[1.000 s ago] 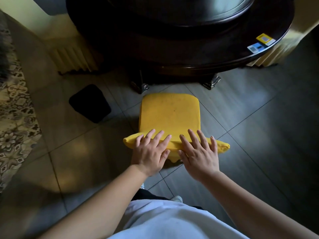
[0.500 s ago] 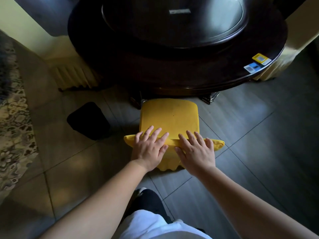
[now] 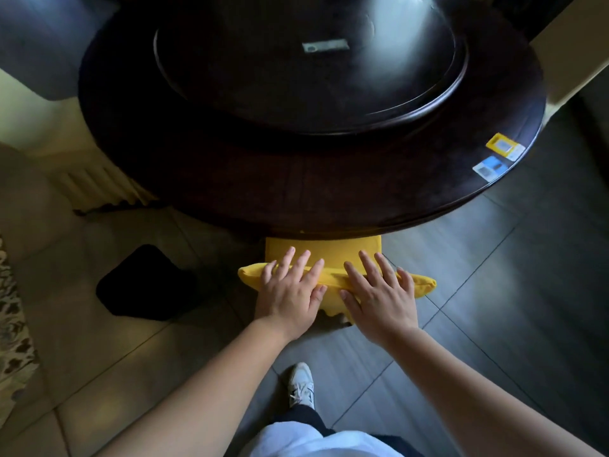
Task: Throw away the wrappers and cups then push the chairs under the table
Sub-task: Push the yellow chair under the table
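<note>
Since the frame half a second back, the yellow chair (image 3: pixel 324 250) has slid further in: most of its seat is now hidden beneath the rim of the round dark table (image 3: pixel 296 199), where before the whole cushion was exposed. Only a narrow strip of seat shows ahead of my fingers.

My left hand (image 3: pixel 290 288) lies flat on the top of the chair back, fingers straight and slightly spread, gripping nothing. My right hand (image 3: pixel 379 298) lies just beside it in the same manner, fingers extended over the yellow fabric edge, thumb alongside. Both hands press rather than grasp; the two thumbs nearly meet at the middle of the chair back.

On the table: a raised round turntable (image 3: pixel 313 77) in the centre, a yellow card (image 3: pixel 502 145) and a blue card (image 3: pixel 491 167) near the right rim, close together.

On the floor: a black bin (image 3: pixel 145 285) left of the chair, apart from it. A patterned rug (image 3: pixel 13 324) at the far left edge. My white shoe (image 3: pixel 301 384) on the dark tiles below my hands. A pale ribbed radiator (image 3: pixel 99 189) stands behind the table on the left.
</note>
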